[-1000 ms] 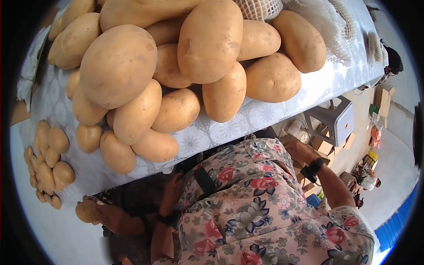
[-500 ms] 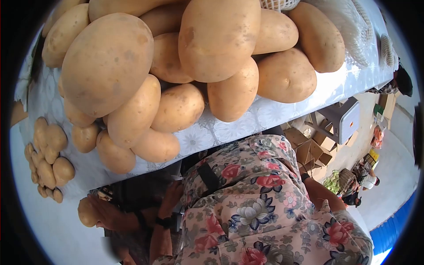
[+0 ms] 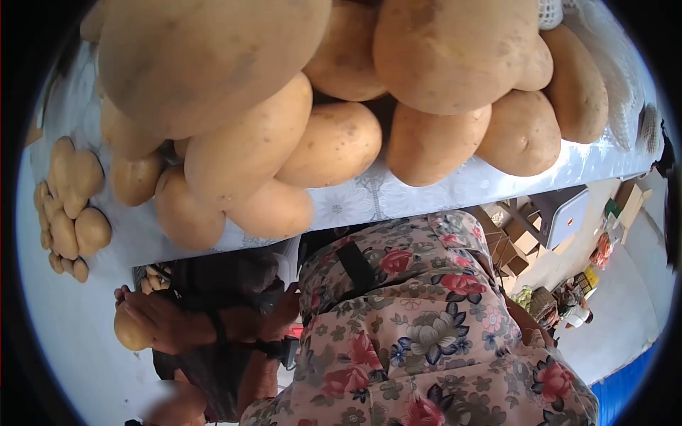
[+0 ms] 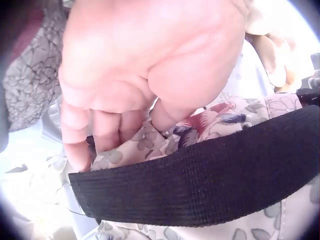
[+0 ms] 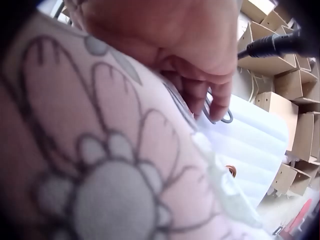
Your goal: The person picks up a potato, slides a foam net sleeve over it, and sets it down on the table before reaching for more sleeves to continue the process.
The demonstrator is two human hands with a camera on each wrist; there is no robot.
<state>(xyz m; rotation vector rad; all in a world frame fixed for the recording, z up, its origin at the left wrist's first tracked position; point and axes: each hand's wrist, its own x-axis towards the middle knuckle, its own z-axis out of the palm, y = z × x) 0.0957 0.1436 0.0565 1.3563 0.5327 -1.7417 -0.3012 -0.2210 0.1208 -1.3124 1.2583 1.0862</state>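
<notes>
My left hand [image 4: 150,55] hangs palm in view with its fingers pointing down, thumb and fingertips against the floral cloth [image 4: 145,145]. The cloth and a black strap [image 4: 195,185] hide part of the fingertips. In the head view that hand [image 3: 287,305] is beside the waist of the floral garment [image 3: 419,319]. My right hand [image 5: 170,40] hangs loosely bent over a pale stool seat [image 5: 245,145], partly behind the garment. A grey cord loop [image 5: 227,117] shows at its fingertips. The head view hides that hand.
Large potatoes [image 3: 327,142] are heaped on the patterned tablecloth [image 3: 355,202], with a smaller pile [image 3: 74,206] further left. Another person's hand [image 3: 167,319] holds a potato [image 3: 131,330]. A stool [image 3: 561,216] and cardboard boxes [image 3: 508,245] stand at right.
The head view has shifted, so the potatoes appear larger and further right. My right hand and wristband have slipped out of sight behind the garment. My left hand stays at the waist.
</notes>
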